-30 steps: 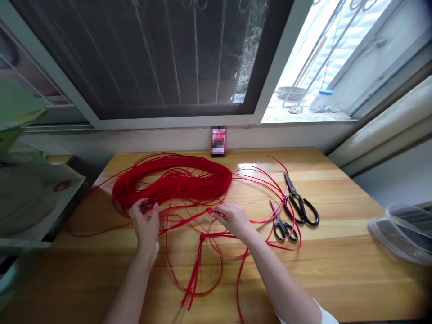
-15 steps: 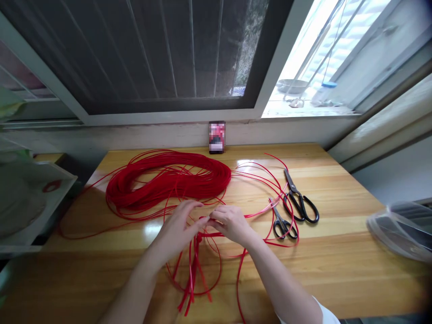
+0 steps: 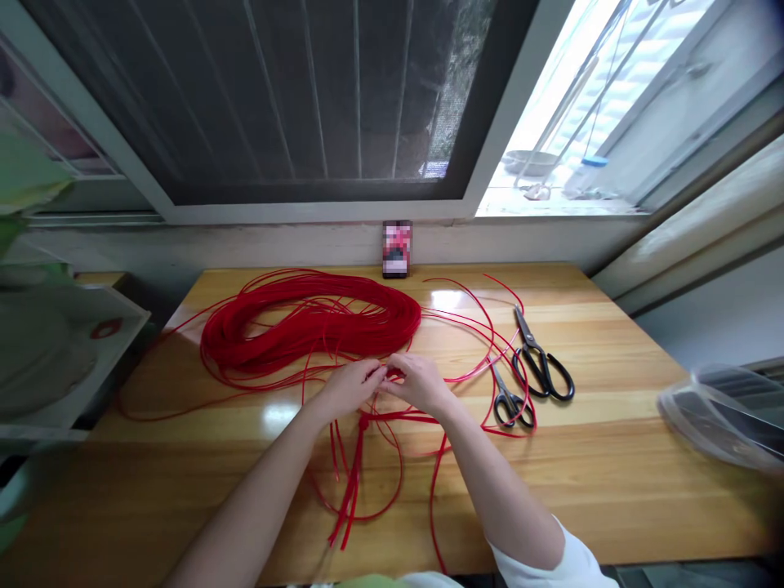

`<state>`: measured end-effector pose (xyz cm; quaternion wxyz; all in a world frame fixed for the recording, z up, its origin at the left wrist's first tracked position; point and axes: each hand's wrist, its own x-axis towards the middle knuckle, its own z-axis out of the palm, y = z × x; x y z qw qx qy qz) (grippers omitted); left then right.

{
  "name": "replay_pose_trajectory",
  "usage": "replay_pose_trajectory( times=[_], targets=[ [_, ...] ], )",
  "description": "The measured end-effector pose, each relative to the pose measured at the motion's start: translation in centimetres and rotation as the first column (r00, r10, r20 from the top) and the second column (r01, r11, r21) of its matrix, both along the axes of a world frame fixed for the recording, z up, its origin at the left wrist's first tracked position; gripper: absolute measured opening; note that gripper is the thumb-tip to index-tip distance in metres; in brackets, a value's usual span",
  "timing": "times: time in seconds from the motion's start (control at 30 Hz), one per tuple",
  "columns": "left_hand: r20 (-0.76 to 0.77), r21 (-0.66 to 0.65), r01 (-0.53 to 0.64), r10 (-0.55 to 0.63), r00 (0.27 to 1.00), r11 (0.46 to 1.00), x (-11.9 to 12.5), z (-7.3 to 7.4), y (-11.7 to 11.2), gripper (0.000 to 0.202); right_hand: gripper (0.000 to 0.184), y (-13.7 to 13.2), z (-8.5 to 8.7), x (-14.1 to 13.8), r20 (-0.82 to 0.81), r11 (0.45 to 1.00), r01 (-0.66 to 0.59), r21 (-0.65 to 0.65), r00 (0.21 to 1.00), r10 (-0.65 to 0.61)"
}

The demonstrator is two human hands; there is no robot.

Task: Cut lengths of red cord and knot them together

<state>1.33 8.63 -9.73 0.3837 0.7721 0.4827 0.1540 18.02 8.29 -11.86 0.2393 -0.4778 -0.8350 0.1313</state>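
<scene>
Head view, 12 o'clock taken toward the window. The left hand [image 3: 349, 389] and right hand [image 3: 416, 384] meet above a wooden tabletop [image 3: 551, 482], fingertips converging on a red plastic strand [image 3: 392, 374]. Fingers of both hands are curled closed on it, neither released (the exact pinch is partly masked by the fingers themselves).

Position: the strand crosses between the fingertips, roughly along a 9-to-3 line. Just below the hands, at 6 o'clock, sits a small tight knot [image 3: 364, 420]; from it, loose tails [image 3: 349, 506] run toward 6 to 7 o'clock, and looser loops spread to either side. The coil of red strand [image 3: 309, 327] lies at about 10 to 11 o'clock from the hands, its long axis near 9-to-3. The left hand is nearer the coil and the knot is about equally near both hands.

Appearance: glossy, flat-looking, saturated red; the coil is a loose, slightly twisted oval with stray loops over the wood.

Other items: large black-handled scissors [image 3: 542, 367] and small black-handled scissors [image 3: 510, 404] lie at 3 o'clock, red loops touching both. A pixelated card [image 3: 397, 249] stands against the wall at 12 o'clock, below a window screen [image 3: 275, 98]. A white sleeve [image 3: 551, 559] shows on the right arm.
</scene>
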Motion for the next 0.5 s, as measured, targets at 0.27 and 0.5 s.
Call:
replay_pose_trajectory(
  times=[0.27, 0.5],
  targets=[
    [0.356, -0.247, 0.061, 0.032, 0.934, 0.967, -0.7, -0.6, -0.5, 0.031, 0.046, -0.3, 1.5, 1.6, 0.018, 0.995, 0.001, 0.101, 1.000, -0.002],
    [0.433, -0.433, 0.028, 0.180, 0.883, 0.901, -1.4, -0.1, -0.9, 0.026, 0.049, -0.2, 1.3, 1.3, 0.034, 0.974, 0.064, 0.216, 0.997, -0.073]
  ],
)
